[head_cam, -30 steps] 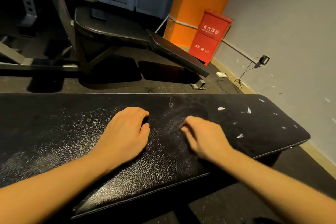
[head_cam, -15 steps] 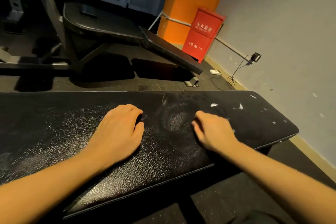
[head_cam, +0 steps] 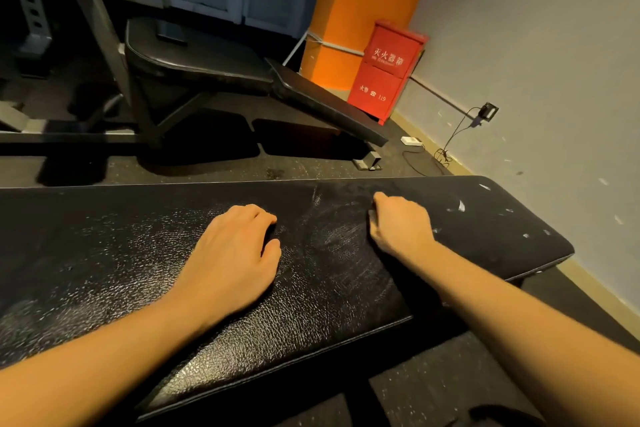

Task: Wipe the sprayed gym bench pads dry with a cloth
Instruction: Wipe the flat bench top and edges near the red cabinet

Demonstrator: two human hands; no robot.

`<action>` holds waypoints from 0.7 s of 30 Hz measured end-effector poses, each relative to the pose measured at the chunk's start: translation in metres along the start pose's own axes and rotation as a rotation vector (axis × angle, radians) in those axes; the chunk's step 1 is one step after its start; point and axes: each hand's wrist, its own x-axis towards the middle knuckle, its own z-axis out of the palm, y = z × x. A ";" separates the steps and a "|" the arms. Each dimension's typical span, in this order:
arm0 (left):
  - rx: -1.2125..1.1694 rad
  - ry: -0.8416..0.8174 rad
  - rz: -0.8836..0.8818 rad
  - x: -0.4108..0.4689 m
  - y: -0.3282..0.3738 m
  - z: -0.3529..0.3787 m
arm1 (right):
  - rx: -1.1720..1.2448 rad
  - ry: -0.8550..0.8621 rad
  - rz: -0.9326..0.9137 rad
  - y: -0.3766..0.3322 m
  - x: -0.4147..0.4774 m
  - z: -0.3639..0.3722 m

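Observation:
A long black textured bench pad point(head_cam: 173, 253) runs across the view, glistening with spray at the left and near edge. Dull smeared wipe marks point(head_cam: 336, 236) lie between my hands. My left hand point(head_cam: 232, 253) rests on the middle of the pad, its fingers loosely bent and nothing visible in it. My right hand point(head_cam: 401, 225) is further right near the pad's far edge, with its fingers curled tight. The dark cloth under it is hidden by the hand and blends with the pad. White flecks point(head_cam: 460, 206) dot the pad's right end.
Beyond the pad stands a second bench with a black seat point(head_cam: 194, 55) and a sloping backrest point(head_cam: 325, 104) on a metal frame. A red fire-extinguisher box point(head_cam: 384, 73) stands by an orange pillar. A cable and a socket point(head_cam: 485, 113) hang on the grey wall at right.
My right hand has slid away from me toward the pad's far edge, leaving a swirl of wipe marks behind it. My left hand has stayed put.

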 end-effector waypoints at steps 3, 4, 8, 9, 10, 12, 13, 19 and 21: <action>0.007 -0.014 0.004 0.001 -0.001 -0.001 | 0.093 0.037 -0.070 -0.053 0.000 -0.001; 0.013 -0.016 0.006 0.000 -0.001 -0.002 | 0.159 0.024 -0.153 -0.071 -0.017 -0.003; 0.023 -0.049 0.002 -0.003 -0.002 -0.007 | 0.278 -0.035 -0.369 -0.048 -0.078 -0.013; 0.030 -0.068 0.005 -0.003 -0.002 -0.008 | 0.221 -0.038 -0.330 -0.028 -0.073 -0.011; 0.044 -0.095 0.014 -0.002 -0.001 -0.010 | 0.165 -0.042 -0.274 -0.010 -0.060 -0.007; 0.112 -0.172 0.050 0.002 0.001 -0.019 | 0.109 -0.033 -0.160 0.009 -0.021 -0.001; 0.150 -0.207 0.077 0.002 0.002 -0.025 | 0.109 -0.029 -0.124 0.008 -0.004 -0.002; 0.176 -0.191 0.117 -0.029 -0.018 -0.047 | 0.313 0.008 -0.327 -0.056 -0.040 -0.008; 0.188 -0.173 0.105 -0.035 -0.028 -0.041 | 0.387 -0.027 -0.494 -0.055 -0.081 -0.013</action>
